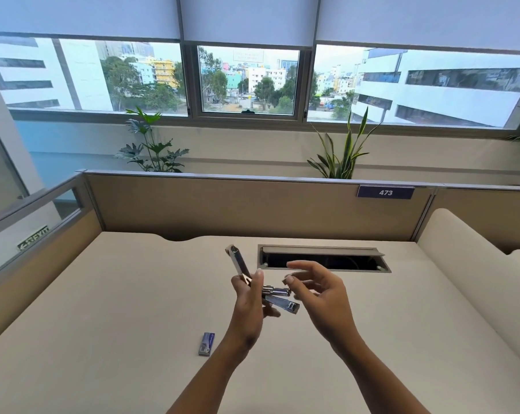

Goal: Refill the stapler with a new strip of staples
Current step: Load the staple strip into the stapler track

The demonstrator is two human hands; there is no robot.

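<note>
The left hand (249, 303) grips the stapler (278, 291) at its hinge, fingers curled round it and thumb up along the near side, and holds it in the air above the desk (103, 309). The stapler is swung wide open. Its top cover points up and away to the left, the shiny magazine sticks out to the right, and the base angles down to the right just under the magazine.

The right hand (321, 300) is beside the magazine's free end, loose and holding nothing that shows. The index finger is stretched out to the left over the stapler, the other fingers are gently curved, and the thumb tip lies just above the magazine's end. Whether it touches the metal cannot be told.

A small blue staple box (207, 343) lies flat on the desk, below and to the left of the left wrist, apart from both hands. Beyond the hands a cable slot (324, 259) is set into the desk with its flap raised. A partition (222, 204) behind it bears a tag (385, 192) reading 473.
</note>
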